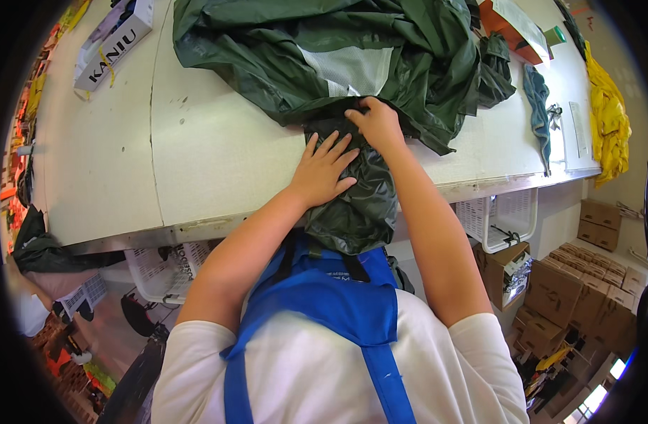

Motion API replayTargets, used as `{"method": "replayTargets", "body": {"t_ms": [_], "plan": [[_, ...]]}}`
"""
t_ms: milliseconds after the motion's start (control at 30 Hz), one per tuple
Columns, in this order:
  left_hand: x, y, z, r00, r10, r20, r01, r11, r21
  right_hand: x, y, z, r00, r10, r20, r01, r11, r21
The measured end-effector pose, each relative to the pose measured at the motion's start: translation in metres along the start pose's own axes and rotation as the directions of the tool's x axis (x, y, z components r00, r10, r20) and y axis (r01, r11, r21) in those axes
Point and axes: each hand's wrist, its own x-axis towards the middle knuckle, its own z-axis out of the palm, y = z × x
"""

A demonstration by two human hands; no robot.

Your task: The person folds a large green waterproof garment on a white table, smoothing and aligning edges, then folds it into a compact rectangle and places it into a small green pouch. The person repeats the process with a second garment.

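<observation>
A dark green waterproof garment (pixel 260 78) lies bunched across the white table, with a patch of white mesh lining (pixel 348 67) showing at its middle. From its near edge a narrower dark green section (pixel 359 212) hangs over the table's front edge towards my apron. My left hand (pixel 324 171) lies on this section with its fingers spread flat. Just up and to the right, my right hand (pixel 380 126) pinches the garment's near edge, below the mesh. Its thumb and forefinger are bent together there, and the fold between them is partly hidden.
A white open box (pixel 115 46) stands at the far left. To the right lie an orange box (pixel 514 32), a blue-grey cloth strip (pixel 538 106) and a yellow garment (pixel 606 113). White plastic baskets (pixel 511 219) sit under the table edge, with stacked cartons (pixel 585 286) beyond.
</observation>
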Motion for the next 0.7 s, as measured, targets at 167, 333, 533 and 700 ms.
{"method": "replayTargets", "body": {"t_ms": [167,333,533,700], "plan": [[-0.002,-0.004,0.002,0.997,-0.081,0.009,0.081,0.994,-0.075,-0.028,-0.029,-0.024,0.924,-0.320,0.209,0.318,0.947,0.045],[-0.002,-0.003,0.005,0.996,-0.061,-0.062,0.054,0.992,-0.115,-0.084,0.025,-0.051,0.810,-0.454,0.371,0.535,0.832,-0.148],[-0.005,0.003,-0.006,0.998,-0.017,0.061,0.015,0.999,0.038,-0.148,0.073,-0.074,0.791,-0.514,0.331,0.599,0.542,-0.589],[-0.007,0.004,0.003,0.999,-0.038,0.028,0.036,0.996,0.087,-0.137,0.066,-0.048,0.733,-0.598,0.325,0.670,0.718,-0.189]]}}
